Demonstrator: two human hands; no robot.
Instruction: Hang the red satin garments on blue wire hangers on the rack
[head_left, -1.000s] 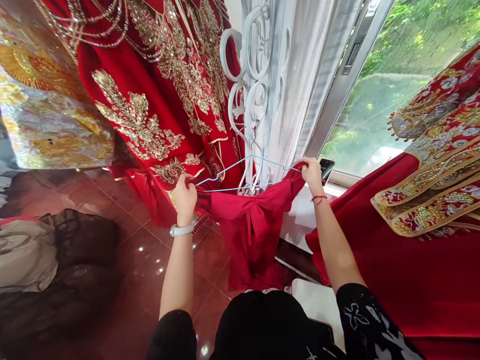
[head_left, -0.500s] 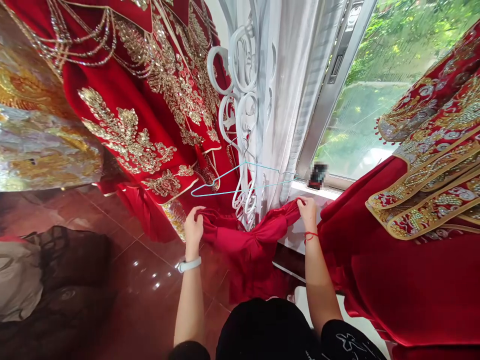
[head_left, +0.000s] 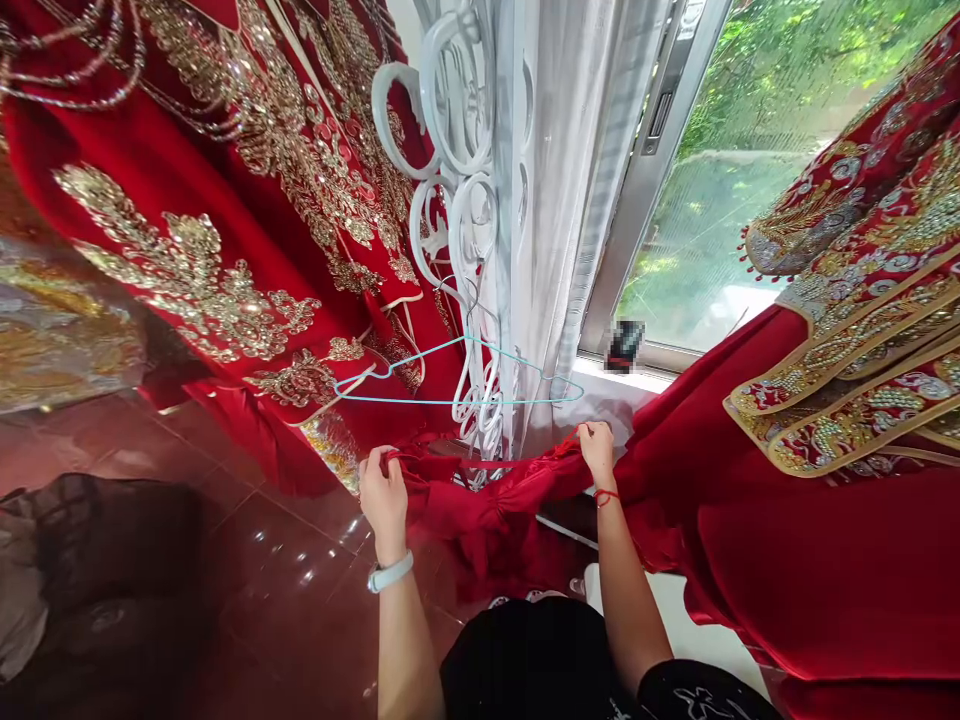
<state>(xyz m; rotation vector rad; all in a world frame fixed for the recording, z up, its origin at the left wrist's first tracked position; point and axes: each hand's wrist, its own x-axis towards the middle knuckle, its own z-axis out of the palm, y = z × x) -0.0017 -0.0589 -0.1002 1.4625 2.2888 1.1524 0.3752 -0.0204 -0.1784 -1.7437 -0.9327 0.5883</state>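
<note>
A plain red dress [head_left: 487,515] is stretched between my two hands, its upper edge pulled nearly straight. My left hand [head_left: 383,497] is closed on the left end of that edge. At the opposite end, my right hand [head_left: 597,450] pinches the cloth beside some thin red cord. The lower part of the dress hangs down in front of my body. Just above it a light-blue wire hanger [head_left: 457,402] hangs by its hook at a white scrollwork stand [head_left: 472,230]; the dress is apart from the hanger.
Red garments with gold sequin work [head_left: 247,250] hang on the left. An embroidered red outfit [head_left: 862,400] hangs on the right. Behind are a white curtain [head_left: 559,200] and a window [head_left: 720,200], with a blurred small object [head_left: 624,347] on the sill. Dark sheer fabric [head_left: 112,580] lies lower left.
Both hands have lowered slightly and the dress's upper edge is drawn tauter, its opening turned more toward me. The hanger has swung round to face me more squarely. The view has shifted a little.
</note>
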